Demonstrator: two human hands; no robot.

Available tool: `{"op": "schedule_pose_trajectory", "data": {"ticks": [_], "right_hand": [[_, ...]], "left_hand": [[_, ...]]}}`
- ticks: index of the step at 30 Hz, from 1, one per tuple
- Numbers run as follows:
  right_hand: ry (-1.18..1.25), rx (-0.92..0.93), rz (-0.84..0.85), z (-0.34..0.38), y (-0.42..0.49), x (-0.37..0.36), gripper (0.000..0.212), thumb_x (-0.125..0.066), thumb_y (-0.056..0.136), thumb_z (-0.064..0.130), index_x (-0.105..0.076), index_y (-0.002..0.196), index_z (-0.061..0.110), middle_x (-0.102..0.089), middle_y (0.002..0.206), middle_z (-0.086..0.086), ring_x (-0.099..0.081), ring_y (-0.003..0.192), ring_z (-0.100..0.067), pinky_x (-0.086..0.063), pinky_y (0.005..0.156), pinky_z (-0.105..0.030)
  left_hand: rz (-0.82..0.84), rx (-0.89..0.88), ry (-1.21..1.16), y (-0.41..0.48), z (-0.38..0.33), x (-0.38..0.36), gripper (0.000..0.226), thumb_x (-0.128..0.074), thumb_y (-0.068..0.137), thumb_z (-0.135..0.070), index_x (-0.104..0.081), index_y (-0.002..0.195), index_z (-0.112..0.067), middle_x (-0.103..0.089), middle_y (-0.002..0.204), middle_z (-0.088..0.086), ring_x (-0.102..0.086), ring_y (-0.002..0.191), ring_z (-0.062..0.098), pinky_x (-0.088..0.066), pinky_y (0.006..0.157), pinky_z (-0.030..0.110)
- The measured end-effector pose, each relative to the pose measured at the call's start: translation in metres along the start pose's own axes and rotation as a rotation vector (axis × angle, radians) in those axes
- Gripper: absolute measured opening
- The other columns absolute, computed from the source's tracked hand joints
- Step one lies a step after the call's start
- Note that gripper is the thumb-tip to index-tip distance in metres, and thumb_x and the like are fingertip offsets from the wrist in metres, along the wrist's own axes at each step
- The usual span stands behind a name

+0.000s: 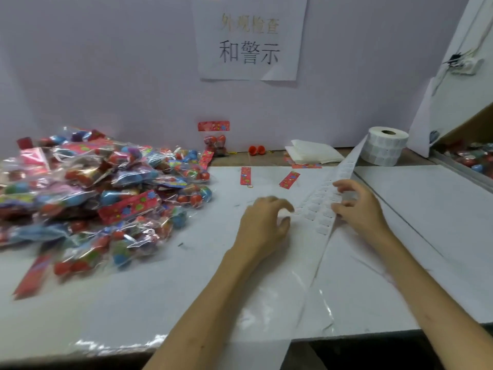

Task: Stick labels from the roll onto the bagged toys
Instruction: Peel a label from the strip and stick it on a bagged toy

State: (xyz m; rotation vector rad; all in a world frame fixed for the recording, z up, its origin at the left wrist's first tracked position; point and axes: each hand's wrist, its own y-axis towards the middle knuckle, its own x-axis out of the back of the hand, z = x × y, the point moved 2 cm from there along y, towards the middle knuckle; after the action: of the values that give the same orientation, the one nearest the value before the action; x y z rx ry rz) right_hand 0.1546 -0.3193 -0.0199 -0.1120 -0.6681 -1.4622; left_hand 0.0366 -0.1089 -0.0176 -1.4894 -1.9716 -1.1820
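On the white-covered worktable [160, 303] a white roll of small square labels [384, 148] stands upright at the far right, near the wall. A long white backing strip [320, 209] runs off it, slanting down across the table towards the near edge and over it. Rows of labels show on the stretch between the two hands; lower down the strip looks bare and glossy.

The right hand [360, 206] grips the strip's right edge, thumb on the liner and fingers curled over it. The left hand [262, 220] is at the strip's left edge with fingers and thumb curled towards each other. From here I cannot tell whether it pinches a label or nothing.

The heap of clear plastic bags filled with red, blue and green toys [93, 188] lies well apart on the left of the table, blurred. One more bagged toy with a red printed header [214, 140] leans against the back wall.

Two loose red printed header cards [245, 176] [289, 180] lie beyond the hands. A small orange-red toy piece [256, 150] and a folded white stack [314, 153] sit near the wall. A white paper sign with Chinese characters [250, 38] hangs above.
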Motion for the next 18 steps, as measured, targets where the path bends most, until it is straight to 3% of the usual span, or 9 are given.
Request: {"op": "schedule_pose_trajectory", "data": {"ticks": [2, 5, 7, 10, 13, 15, 18], "right_hand": [[-0.022, 0.028, 0.02, 0.0, 0.0, 0.001, 0.047, -0.071, 0.08, -0.01, -0.065, 0.109, 0.027, -0.063, 0.118, -0.008, -0.061, 0.069, -0.022, -0.055, 0.082, -0.044], [-0.06, 0.059, 0.032, -0.001, 0.001, 0.001, 0.045, -0.071, 0.08, -0.009, -0.066, 0.106, 0.028, -0.064, 0.114, -0.008, -0.059, 0.067, -0.024, -0.05, 0.075, -0.03], [-0.081, 0.079, 0.052, -0.002, 0.001, 0.0, 0.043, -0.071, 0.081, -0.008, -0.067, 0.106, 0.027, -0.064, 0.113, -0.007, -0.059, 0.069, -0.025, -0.047, 0.072, -0.024], [-0.125, 0.095, 0.057, -0.001, 0.002, -0.001, 0.04, -0.071, 0.083, -0.007, -0.068, 0.107, 0.024, -0.063, 0.112, -0.006, -0.061, 0.072, -0.023, -0.044, 0.071, -0.015], [-0.144, 0.114, 0.062, -0.001, 0.002, 0.0, 0.038, -0.071, 0.084, -0.006, -0.069, 0.106, 0.024, -0.064, 0.111, -0.006, -0.063, 0.077, -0.024, -0.042, 0.071, -0.012], [-0.159, 0.119, 0.073, -0.001, 0.002, -0.001, 0.037, -0.071, 0.084, -0.005, -0.07, 0.106, 0.024, -0.064, 0.111, -0.006, -0.063, 0.078, -0.023, -0.041, 0.07, -0.009], [-0.176, 0.134, 0.078, 0.001, 0.001, -0.003, 0.037, -0.071, 0.083, -0.008, -0.07, 0.104, 0.022, -0.063, 0.111, -0.007, -0.058, 0.068, -0.015, -0.038, 0.069, -0.001]], "left_hand": [[-0.219, 0.086, 0.119, 0.003, 0.005, 0.014, 0.031, -0.065, 0.093, -0.019, -0.067, 0.124, -0.024, -0.06, 0.138, -0.002, -0.049, 0.13, 0.02, -0.035, 0.109, 0.039], [-0.532, 0.238, 0.075, 0.002, 0.012, 0.047, 0.039, -0.068, 0.092, -0.02, -0.064, 0.131, -0.021, -0.057, 0.141, -0.001, -0.046, 0.135, 0.021, -0.031, 0.113, 0.038], [-0.523, 0.267, 0.157, -0.002, 0.018, 0.069, 0.047, -0.068, 0.092, -0.033, -0.058, 0.137, -0.026, -0.05, 0.149, -0.002, -0.039, 0.141, 0.021, -0.028, 0.116, 0.041], [-0.46, 0.318, 0.402, -0.013, 0.037, 0.119, 0.081, -0.068, 0.083, -0.067, -0.04, 0.15, -0.033, -0.021, 0.167, 0.005, -0.015, 0.155, 0.025, -0.01, 0.123, 0.06], [-0.579, 0.511, 0.515, -0.051, 0.081, 0.197, 0.117, -0.061, 0.061, -0.092, -0.022, 0.158, -0.039, 0.006, 0.171, 0.006, 0.006, 0.157, 0.032, 0.001, 0.115, 0.071], [-0.582, 0.717, 0.43, -0.085, 0.118, 0.233, 0.128, -0.064, 0.054, -0.094, -0.014, 0.16, -0.042, 0.013, 0.171, 0.007, 0.013, 0.156, 0.037, -0.002, 0.114, 0.076], [-0.336, 0.882, 0.153, -0.115, 0.159, 0.223, 0.135, -0.069, 0.051, -0.086, -0.006, 0.162, -0.043, 0.023, 0.169, 0.002, 0.017, 0.154, 0.04, -0.005, 0.117, 0.074]]}}
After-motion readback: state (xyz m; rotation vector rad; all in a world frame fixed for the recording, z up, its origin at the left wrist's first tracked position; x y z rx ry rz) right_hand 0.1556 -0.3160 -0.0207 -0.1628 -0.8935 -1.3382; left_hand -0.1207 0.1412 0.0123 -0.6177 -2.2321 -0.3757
